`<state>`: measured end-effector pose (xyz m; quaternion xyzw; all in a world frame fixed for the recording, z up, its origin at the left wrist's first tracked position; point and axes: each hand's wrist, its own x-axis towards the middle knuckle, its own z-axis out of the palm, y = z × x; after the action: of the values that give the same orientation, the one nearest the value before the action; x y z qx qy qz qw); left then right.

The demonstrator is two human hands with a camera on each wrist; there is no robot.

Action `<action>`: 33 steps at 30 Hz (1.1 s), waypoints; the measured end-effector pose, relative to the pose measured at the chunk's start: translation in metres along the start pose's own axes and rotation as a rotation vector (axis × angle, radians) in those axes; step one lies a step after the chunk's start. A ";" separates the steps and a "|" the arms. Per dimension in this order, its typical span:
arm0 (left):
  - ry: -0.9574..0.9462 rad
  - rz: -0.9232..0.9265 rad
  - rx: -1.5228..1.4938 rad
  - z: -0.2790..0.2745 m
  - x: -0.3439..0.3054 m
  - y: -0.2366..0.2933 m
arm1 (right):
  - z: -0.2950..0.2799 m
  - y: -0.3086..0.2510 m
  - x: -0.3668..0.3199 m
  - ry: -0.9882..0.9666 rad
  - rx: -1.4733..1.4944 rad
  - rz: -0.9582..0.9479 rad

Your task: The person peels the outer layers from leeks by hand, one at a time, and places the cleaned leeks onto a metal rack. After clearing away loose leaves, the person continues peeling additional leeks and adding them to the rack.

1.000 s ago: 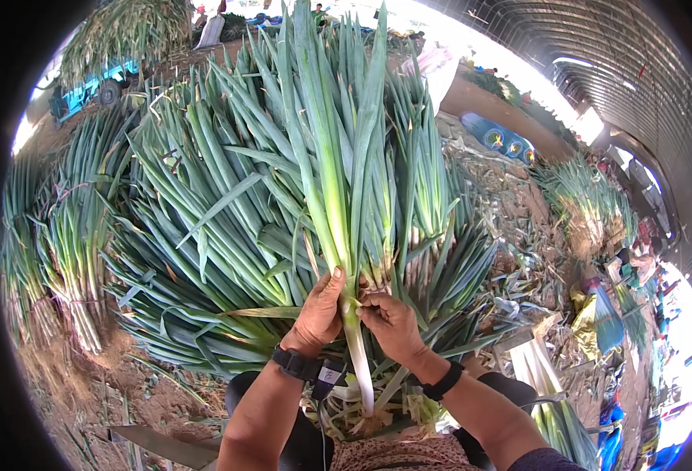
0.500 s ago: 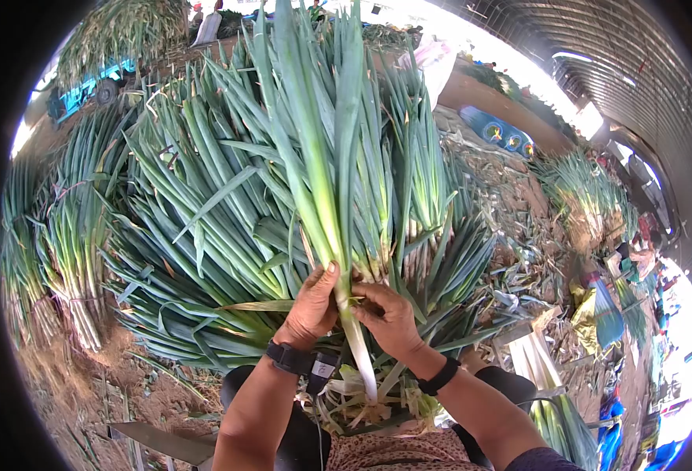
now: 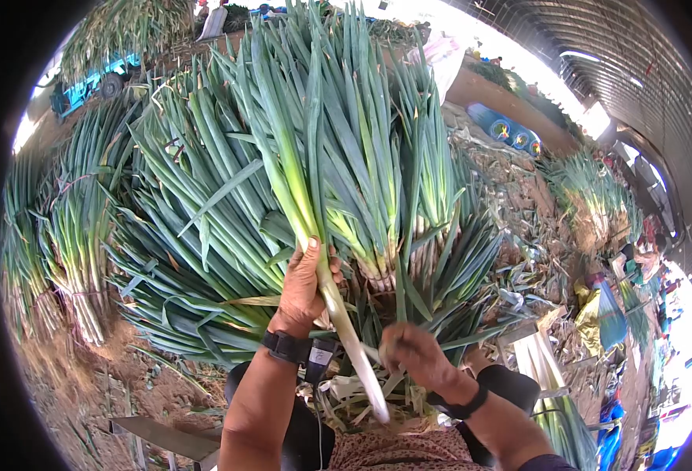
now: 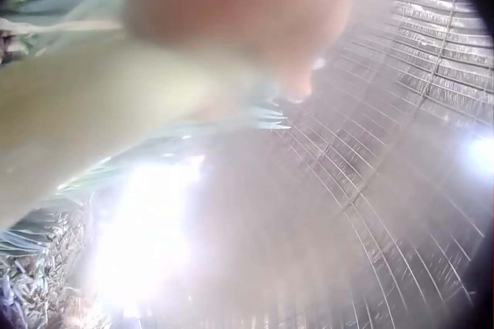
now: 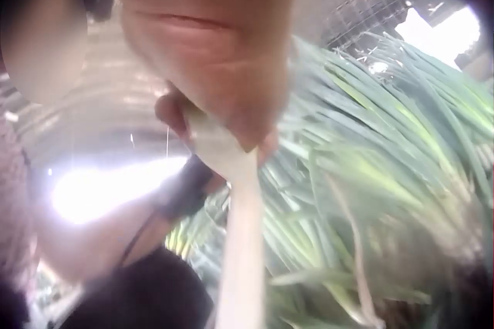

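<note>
In the head view my left hand [image 3: 303, 286] grips a long green onion [image 3: 344, 334], its leaves up and its white end slanting down to the right. The same pale stalk [image 4: 85, 105] runs blurred below the hand [image 4: 247, 5] in the left wrist view. My right hand [image 3: 418, 357], blurred, is beside the stalk's lower part. Its fingers pinch a thin pale strip [image 5: 243, 244], seen in the right wrist view below the hand [image 5: 212, 43]. Whether the strip is still joined to the stalk, I cannot tell.
A large heap of green onions [image 3: 205, 196] lies in front, with tied bundles [image 3: 83, 275] at left. Trimmed white stalks [image 3: 534, 361] lie at right, near a metal bar [image 3: 165, 438] at lower left. Leaf scraps [image 3: 519, 251] cover the ground.
The right hand has left the middle of the stalk and moved down and right, with a pale strip in its fingers. The left hand and onion have shifted up and left, the onion tilting more.
</note>
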<state>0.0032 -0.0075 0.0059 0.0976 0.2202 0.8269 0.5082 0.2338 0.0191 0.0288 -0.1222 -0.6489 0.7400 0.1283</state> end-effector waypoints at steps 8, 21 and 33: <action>-0.075 0.018 -0.008 0.006 -0.008 0.002 | -0.020 0.026 -0.066 0.073 -0.899 0.655; -0.062 -0.029 0.023 0.010 -0.006 -0.027 | -0.002 0.017 0.039 0.518 -0.857 0.013; -0.075 -0.054 0.141 0.016 -0.006 -0.023 | -0.005 0.017 0.050 0.494 -0.657 -0.043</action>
<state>0.0309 0.0008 0.0098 0.1579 0.2611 0.7911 0.5301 0.1877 0.0389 0.0102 -0.3171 -0.8026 0.4390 0.2500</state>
